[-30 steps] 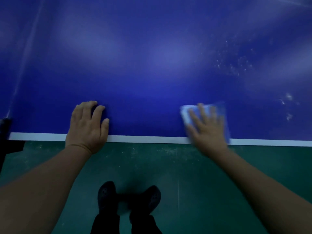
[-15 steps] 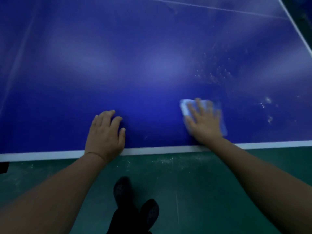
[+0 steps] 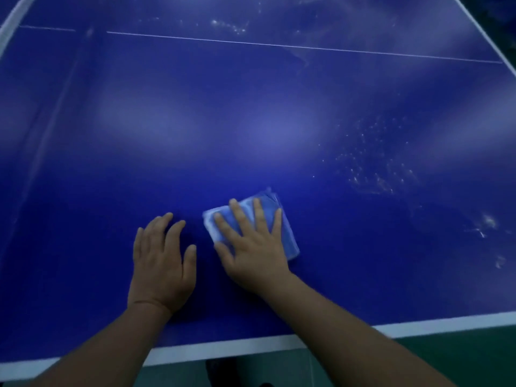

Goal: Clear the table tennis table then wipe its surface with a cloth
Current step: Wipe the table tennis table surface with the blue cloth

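Observation:
The blue table tennis table (image 3: 251,121) fills the view, with a white border along its near edge. A folded light-blue cloth (image 3: 287,233) lies flat on the table near that edge. My right hand (image 3: 252,247) presses on the cloth with straight, spread fingers and covers most of it. My left hand (image 3: 162,261) rests flat on the bare table just left of the cloth, fingers straight. White specks and smears (image 3: 374,163) sit on the surface to the right of the cloth.
A thin white line (image 3: 279,46) crosses the far part of the table. More specks (image 3: 226,25) lie beyond it. Green floor (image 3: 460,353) shows below the near edge at the right. The table's right edge (image 3: 491,37) runs diagonally at the top right.
Both hands have moved farther onto the table, away from the near edge. The right hand slid the cloth left, close to the left hand. My view has shifted forward over the table.

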{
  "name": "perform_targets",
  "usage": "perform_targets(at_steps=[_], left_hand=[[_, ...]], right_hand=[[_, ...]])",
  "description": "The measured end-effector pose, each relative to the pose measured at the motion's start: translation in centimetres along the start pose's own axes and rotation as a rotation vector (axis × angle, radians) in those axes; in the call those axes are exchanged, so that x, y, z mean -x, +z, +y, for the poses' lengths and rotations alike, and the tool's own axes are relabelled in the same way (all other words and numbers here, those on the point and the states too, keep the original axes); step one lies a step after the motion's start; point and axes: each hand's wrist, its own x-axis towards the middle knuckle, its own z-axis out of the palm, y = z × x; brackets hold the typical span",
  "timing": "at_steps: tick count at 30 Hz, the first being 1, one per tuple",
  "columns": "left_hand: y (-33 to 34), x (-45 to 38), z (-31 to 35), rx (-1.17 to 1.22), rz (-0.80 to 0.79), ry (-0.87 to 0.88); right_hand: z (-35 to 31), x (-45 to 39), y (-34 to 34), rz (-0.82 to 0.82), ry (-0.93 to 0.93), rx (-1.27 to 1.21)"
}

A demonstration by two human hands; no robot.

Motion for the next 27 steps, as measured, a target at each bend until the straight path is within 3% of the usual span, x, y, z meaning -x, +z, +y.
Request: perform_targets(at_steps=[2,3,6,8,10,11,13,16,17,22,25,27], left_hand=[[0.1,-0.2,-0.2,0.003,-0.006,-0.001],[0.2,-0.2,-0.3,-0.005,-0.024,-0.002],[0.2,-0.2,-0.3,-0.025,-0.062,0.004],[0.2,-0.3,-0.3,-0.025,-0.075,0.002],[0.2,-0.3,-0.4,-0.023,-0.081,-0.006],[0.2,-0.3,-0.4,-0.022,-0.087,-0.007],[0.2,-0.3,-0.4,-0.027,-0.093,-0.002],[0.2,-0.3,-0.4,-0.030,-0.080,0.003],[0.2,-0.3,-0.4,-0.032,-0.077,0.007],[0.4,-0.2,-0.5,-0.038,-0.066,0.007],[0.7,-0.1,-0.7,-0.025,-0.055,0.010],[0.8,-0.2,-0.7,-0.027,-0.047,0.015]], right_hand=[[3.3,-2.9,-0.5,-0.003,-0.023,0.068],[6.2,-4.0,-1.2,-0.028,0.060,0.112],[17.3,-4.4,-3.3,-0.052,0.544,0.170],[22.8,-2.7,-5.3,0.016,0.919,-0.001],[23.4,-2.1,-6.4,0.081,1.162,-0.116],[21.9,-2.6,-6.2,0.084,1.193,-0.106],[16.4,-3.6,-4.6,0.050,0.983,-0.048],[7.8,-1.6,-1.2,-0.004,0.343,0.075],[7.6,-0.9,-1.1,-0.017,0.237,0.097],[17.5,-2.3,-4.4,-0.121,0.410,0.086],[16.4,-2.4,-4.3,-0.117,0.240,0.099],[13.2,-1.0,-3.6,-0.118,-0.010,0.165]])
